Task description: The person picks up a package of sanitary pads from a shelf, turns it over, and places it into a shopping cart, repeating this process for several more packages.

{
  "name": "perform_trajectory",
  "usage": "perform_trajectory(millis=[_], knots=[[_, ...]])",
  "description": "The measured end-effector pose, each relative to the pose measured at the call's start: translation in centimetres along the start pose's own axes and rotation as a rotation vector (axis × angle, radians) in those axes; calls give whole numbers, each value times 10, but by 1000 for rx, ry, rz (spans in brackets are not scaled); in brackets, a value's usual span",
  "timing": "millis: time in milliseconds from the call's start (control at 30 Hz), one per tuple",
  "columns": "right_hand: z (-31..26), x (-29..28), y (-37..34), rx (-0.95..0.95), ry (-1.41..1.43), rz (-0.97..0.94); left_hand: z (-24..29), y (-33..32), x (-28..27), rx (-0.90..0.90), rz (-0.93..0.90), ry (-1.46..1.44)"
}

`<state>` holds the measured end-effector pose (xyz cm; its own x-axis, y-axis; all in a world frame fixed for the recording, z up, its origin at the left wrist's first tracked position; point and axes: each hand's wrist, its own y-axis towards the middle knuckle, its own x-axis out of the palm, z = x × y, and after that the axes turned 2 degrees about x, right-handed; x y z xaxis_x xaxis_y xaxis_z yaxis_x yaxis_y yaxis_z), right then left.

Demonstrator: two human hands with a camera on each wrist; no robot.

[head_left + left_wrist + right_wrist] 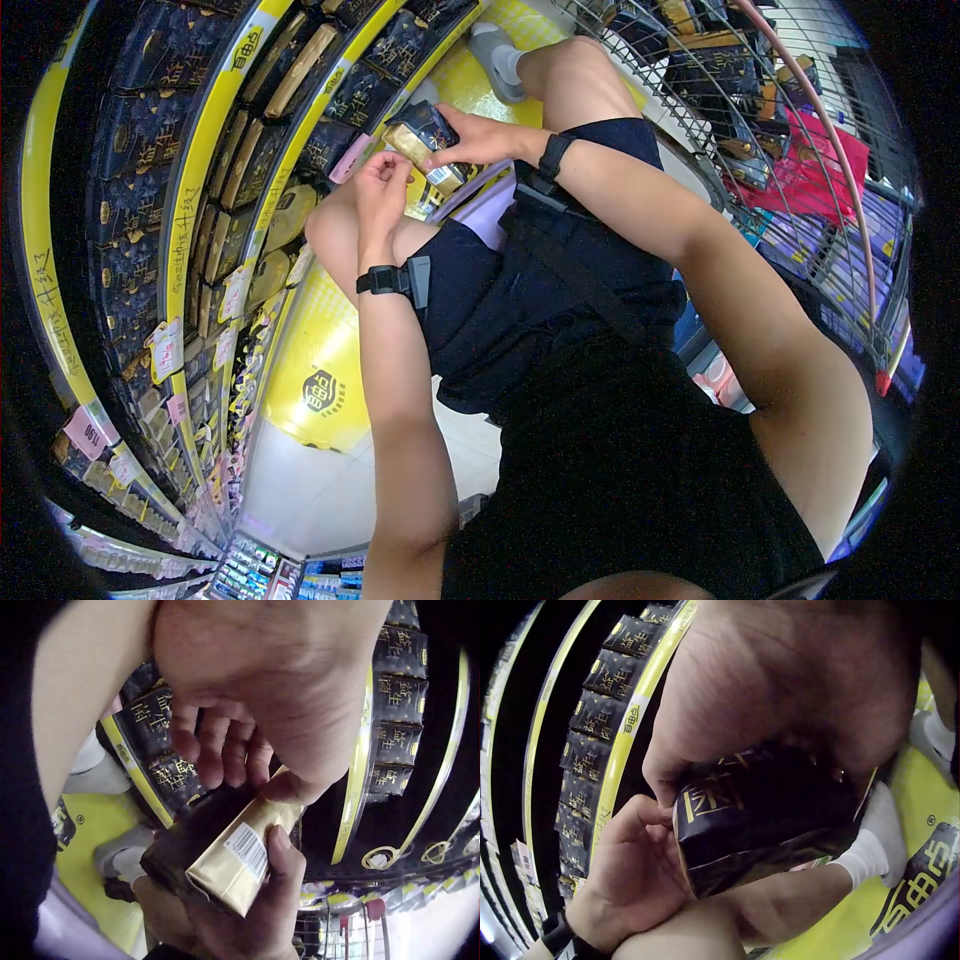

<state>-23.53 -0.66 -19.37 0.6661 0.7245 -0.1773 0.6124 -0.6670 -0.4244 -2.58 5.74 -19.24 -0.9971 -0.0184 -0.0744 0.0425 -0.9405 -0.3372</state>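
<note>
A black and gold sanitary pad pack [408, 148] is in front of the knees, between my two hands. My right hand [482, 138] grips it, with the palm over the black face and the thumb on the gold side. A barcode label shows on that gold side in the left wrist view. My left hand [380, 195] has its fingers curled in beside the pack's end. Its thumb and forefinger pinch the pack's edge, as the right wrist view of the left hand [637, 866] shows. Part of the right hand's fingers is hidden behind the pack.
Shelves with yellow edge strips [180, 215] run along the left, lined with similar black packs [130, 175]. A wire shopping cart [840, 150] stands at the right, holding more packs and a pink bag [815, 170]. Yellow floor mats [320, 370] lie below the legs.
</note>
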Motion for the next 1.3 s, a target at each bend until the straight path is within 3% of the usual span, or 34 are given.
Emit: perform_trajectory(millis=[533, 933, 1300], knots=[[2, 1, 2, -44, -56, 14, -4, 4, 1, 89, 58, 216], [1, 1, 1, -59, 6, 24, 9, -1, 7, 46, 110, -126], [5, 1, 2, -63, -36, 7, 1, 1, 5, 80, 124, 3]])
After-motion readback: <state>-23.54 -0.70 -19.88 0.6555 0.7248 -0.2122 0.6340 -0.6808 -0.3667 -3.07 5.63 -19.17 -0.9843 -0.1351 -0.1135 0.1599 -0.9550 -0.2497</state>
